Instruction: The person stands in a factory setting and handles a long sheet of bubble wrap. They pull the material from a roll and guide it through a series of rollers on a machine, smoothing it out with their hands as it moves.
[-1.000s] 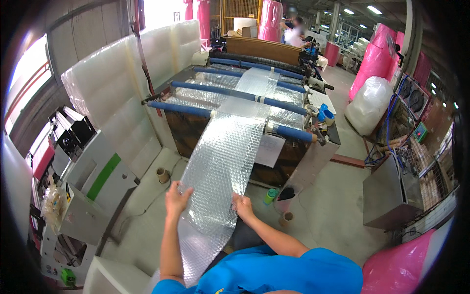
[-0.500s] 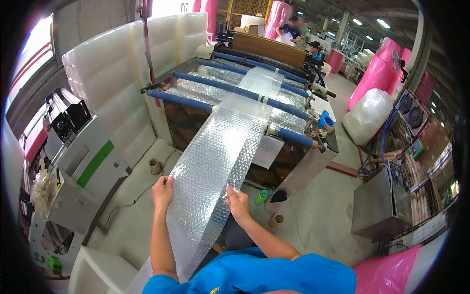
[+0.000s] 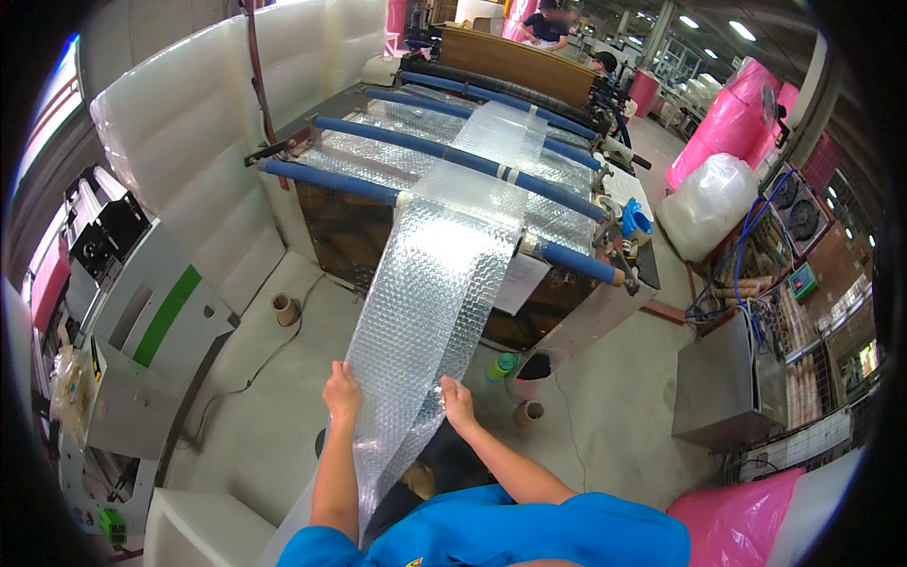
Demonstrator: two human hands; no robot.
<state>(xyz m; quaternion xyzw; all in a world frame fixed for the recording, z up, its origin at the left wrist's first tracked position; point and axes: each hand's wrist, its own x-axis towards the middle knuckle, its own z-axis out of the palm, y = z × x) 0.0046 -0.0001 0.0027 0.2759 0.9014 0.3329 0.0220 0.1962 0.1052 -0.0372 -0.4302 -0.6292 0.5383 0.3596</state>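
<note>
A long strip of clear bubble wrap (image 3: 411,312) runs from the blue rollers of the machine down toward my body. My left hand (image 3: 342,389) grips its left edge, fingers closed over the film. On the opposite edge my right hand (image 3: 458,404) pinches the sheet, thumb on top. Between the two hands the wrap is stretched fairly flat, with a folded or overlapping band along its right side. Below my hands it trails past my left forearm to the lower edge. The blue roller (image 3: 331,180) nearest me carries the strip over its middle.
Wrapped white stacks (image 3: 189,113) stand at the left beside a grey machine with a green stripe (image 3: 168,317). Cardboard cores (image 3: 284,309) and a green bottle (image 3: 501,367) sit on the floor. Pink rolls (image 3: 727,123) and a metal cabinet (image 3: 723,383) are at right. Another person (image 3: 545,28) works behind the machine.
My left hand has moved right and down, closer to my right hand, which has dropped slightly. The strip between them looks narrower. My view has shifted a little.
</note>
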